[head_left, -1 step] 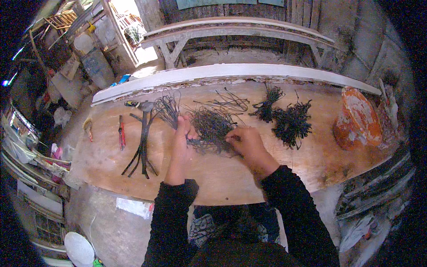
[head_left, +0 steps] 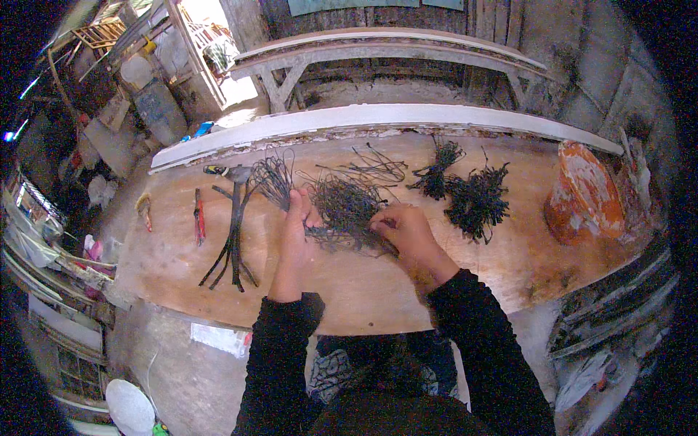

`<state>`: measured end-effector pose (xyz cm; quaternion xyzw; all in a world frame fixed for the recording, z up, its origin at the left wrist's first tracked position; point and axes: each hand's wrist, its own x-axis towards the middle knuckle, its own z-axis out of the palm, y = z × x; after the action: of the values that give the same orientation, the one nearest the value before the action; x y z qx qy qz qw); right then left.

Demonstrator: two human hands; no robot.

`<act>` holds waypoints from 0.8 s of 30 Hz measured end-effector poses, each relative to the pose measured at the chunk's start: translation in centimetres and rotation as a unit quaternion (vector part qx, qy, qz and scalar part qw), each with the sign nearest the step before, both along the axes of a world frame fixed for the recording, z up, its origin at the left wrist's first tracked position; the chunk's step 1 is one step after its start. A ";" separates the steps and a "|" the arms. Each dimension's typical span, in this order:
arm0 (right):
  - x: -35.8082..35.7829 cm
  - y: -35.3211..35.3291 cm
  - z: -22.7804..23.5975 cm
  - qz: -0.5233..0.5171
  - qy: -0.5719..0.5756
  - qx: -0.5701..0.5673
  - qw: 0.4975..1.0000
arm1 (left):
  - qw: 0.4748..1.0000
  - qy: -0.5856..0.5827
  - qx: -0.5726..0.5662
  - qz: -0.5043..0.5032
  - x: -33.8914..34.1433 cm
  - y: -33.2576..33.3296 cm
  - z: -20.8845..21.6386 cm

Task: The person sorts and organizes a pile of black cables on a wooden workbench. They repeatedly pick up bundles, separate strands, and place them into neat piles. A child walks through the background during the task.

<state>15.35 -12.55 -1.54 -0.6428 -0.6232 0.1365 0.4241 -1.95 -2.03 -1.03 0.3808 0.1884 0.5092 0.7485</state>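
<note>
My left hand (head_left: 297, 229) is closed round a bundle of thin dark looped strands (head_left: 274, 182), wire or cord, which fans out above the fingers. Close to its right lies a loose tangle of the same strands (head_left: 345, 207) on the wooden table (head_left: 349, 305). At the tangle's right edge, my right hand (head_left: 403, 229) is closed in a pinch; what sits between the fingertips is too small to make out. Farther right rest two dark bunches, a smaller one (head_left: 436, 171) and a thicker one (head_left: 478, 200). A few loose strands (head_left: 376, 166) lie behind the tangle.
Left of my hands are black strips (head_left: 234, 240), a red-handled tool (head_left: 199, 218), a hammer-like tool (head_left: 229, 172) and a small curved piece (head_left: 145, 211). An orange, white-smeared bucket (head_left: 582, 196) stands at the right. A long white board (head_left: 378, 116) borders the far side; behind it is a bench (head_left: 392, 51).
</note>
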 end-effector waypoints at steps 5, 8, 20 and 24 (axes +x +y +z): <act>2.2 0.7 0.7 -0.003 0.067 0.070 0.995 | 0.999 0.037 0.009 -0.003 0.1 0.4 -0.2; 2.9 0.5 1.6 0.003 0.151 0.080 0.985 | 0.999 0.015 -0.013 -0.034 0.1 0.2 -0.1; 3.5 -0.2 2.6 -0.028 0.321 0.158 0.933 | 0.997 -0.017 -0.003 -0.078 2.0 -1.1 -1.3; 0.8 -0.2 2.4 -0.012 0.258 0.174 0.950 | 0.990 -0.026 0.103 -0.095 2.6 -1.5 -2.0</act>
<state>16.14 -12.73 0.86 -0.5096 -0.4989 0.1817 0.6770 0.61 -3.55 -3.05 0.4591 0.0785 0.4621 0.7546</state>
